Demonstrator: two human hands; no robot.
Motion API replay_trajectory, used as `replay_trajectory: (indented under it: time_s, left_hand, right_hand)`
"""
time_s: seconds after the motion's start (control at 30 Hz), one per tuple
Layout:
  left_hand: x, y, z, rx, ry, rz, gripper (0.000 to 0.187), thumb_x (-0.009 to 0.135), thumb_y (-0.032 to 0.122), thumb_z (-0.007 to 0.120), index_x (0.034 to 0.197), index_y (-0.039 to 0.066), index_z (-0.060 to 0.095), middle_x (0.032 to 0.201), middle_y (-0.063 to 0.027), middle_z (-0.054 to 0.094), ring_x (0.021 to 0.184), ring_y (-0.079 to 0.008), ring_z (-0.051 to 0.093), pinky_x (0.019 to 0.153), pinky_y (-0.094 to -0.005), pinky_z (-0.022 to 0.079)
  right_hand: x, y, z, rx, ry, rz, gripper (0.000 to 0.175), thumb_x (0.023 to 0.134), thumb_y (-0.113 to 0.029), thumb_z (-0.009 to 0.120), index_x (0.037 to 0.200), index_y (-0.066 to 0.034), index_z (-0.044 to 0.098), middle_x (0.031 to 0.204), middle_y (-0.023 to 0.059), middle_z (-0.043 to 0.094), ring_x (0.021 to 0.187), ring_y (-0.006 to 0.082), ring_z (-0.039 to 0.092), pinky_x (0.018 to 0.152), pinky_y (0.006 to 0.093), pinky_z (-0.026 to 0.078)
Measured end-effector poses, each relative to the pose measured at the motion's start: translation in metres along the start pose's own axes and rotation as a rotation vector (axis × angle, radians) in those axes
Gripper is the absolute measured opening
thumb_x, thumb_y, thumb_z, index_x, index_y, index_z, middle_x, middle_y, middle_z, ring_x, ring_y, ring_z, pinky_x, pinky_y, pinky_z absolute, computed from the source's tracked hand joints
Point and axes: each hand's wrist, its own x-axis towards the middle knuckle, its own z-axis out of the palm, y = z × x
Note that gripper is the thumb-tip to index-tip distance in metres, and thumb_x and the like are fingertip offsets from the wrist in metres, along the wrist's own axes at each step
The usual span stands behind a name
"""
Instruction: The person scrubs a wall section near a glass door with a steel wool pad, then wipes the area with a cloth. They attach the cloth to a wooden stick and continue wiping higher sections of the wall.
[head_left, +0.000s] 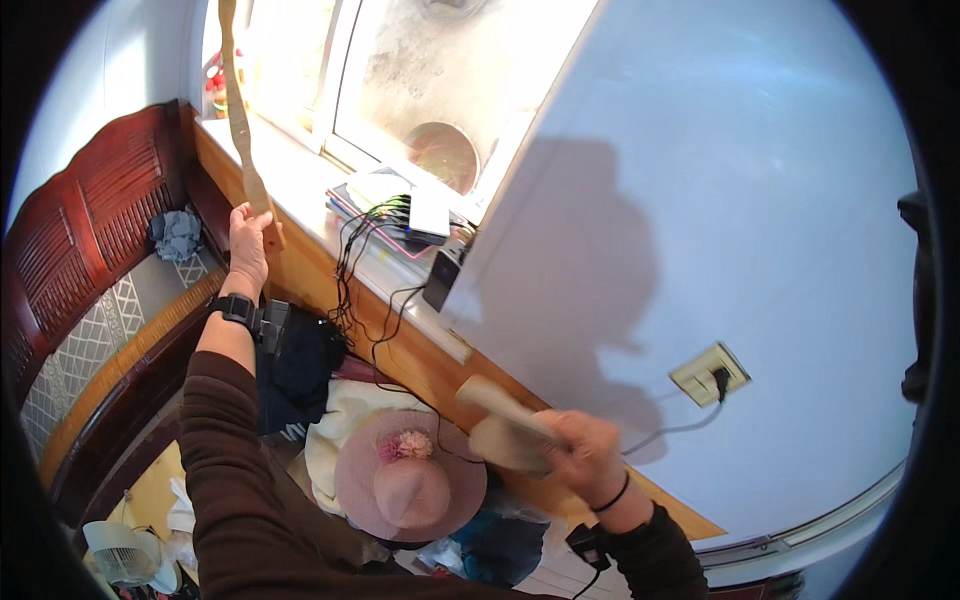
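Observation:
My left hand (249, 236), at the left by the windowsill, grips the lower end of a long, thin wooden strip (238, 120) with wavy edges. The strip stands nearly upright in the picture, and its top runs out of view. At the lower right, my right hand (589, 454) is closed around a flat beige object (510, 431) with two rounded parts. Motion blurs this object, so its exact kind is unclear. Below and left of it lies a pink brimmed hat (412, 495) with cloth flowers.
On the white windowsill (292, 172) sit a white multi-port charger (429, 214), a black power bank (444, 277) and tangled black cables (345, 277). A carved wooden bench (97, 217) stands left. A wall socket (709, 375) holds a plug. A small fan (124, 555) is at the lower left.

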Motion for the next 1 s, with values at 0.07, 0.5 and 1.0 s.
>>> replay_trajectory:
  time_s: [0.07, 0.5, 1.0]
  left_hand:
    - [-0.023, 0.025, 0.014, 0.015, 0.072, 0.014, 0.031, 0.088, 0.022, 0.058, 0.108, 0.002, 0.045, 0.083, -0.0072, 0.054, 0.072, -0.0149, 0.055, 0.07, -0.0282, 0.047]
    - [-0.456, 0.203, 0.064, 0.056, -0.05, 0.214, 0.037, 0.094, 0.042, 0.046, 0.113, 0.011, 0.055, 0.06, 0.0052, 0.04, 0.044, -0.0041, 0.033, 0.037, -0.02, 0.022]
    - [-0.776, 0.172, 0.046, 0.267, -0.839, 0.102, 0.032, 0.1, 0.024, 0.039, 0.123, 0.003, 0.048, 0.063, 0.0063, 0.036, 0.052, 0.0001, 0.03, 0.045, -0.0147, 0.024]
  right_hand:
    - [-0.033, -0.025, -0.016, 0.064, -0.054, -0.006, 0.018, 0.074, -0.004, 0.067, 0.092, -0.0033, 0.067, 0.078, 0.013, 0.065, 0.066, 0.025, 0.064, 0.057, 0.0294, 0.049]
    - [-0.385, -0.09, -0.18, 0.308, 0.086, 0.011, 0.009, 0.078, -0.016, 0.068, 0.082, -0.0079, 0.067, 0.066, 0.0109, 0.059, 0.058, 0.0276, 0.058, 0.052, 0.0323, 0.045]
    - [-0.615, -0.088, -0.284, -0.326, 0.227, 0.582, 0.034, 0.079, -0.041, 0.059, 0.072, -0.0083, 0.067, 0.069, 0.0146, 0.063, 0.07, 0.035, 0.061, 0.061, 0.0416, 0.049]
